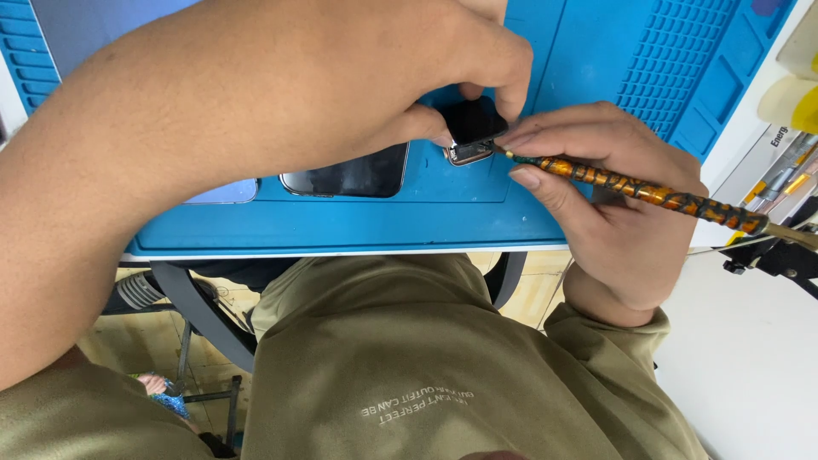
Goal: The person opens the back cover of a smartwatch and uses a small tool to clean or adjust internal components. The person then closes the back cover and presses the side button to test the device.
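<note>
Left hand (460, 77) pinches small watch (471, 129) on blue mat (409, 221). Right hand (605, 196) grips orange tool (648, 194), tip at watch's edge. Screen not yet lifted; phone (345, 175) just left of watch.

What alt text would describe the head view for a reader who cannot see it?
The left hand pinches a small smartwatch on a blue work mat, while the right hand holds an orange-patterned tool with its tip at the watch's edge. A dark phone lies beside it.
</note>
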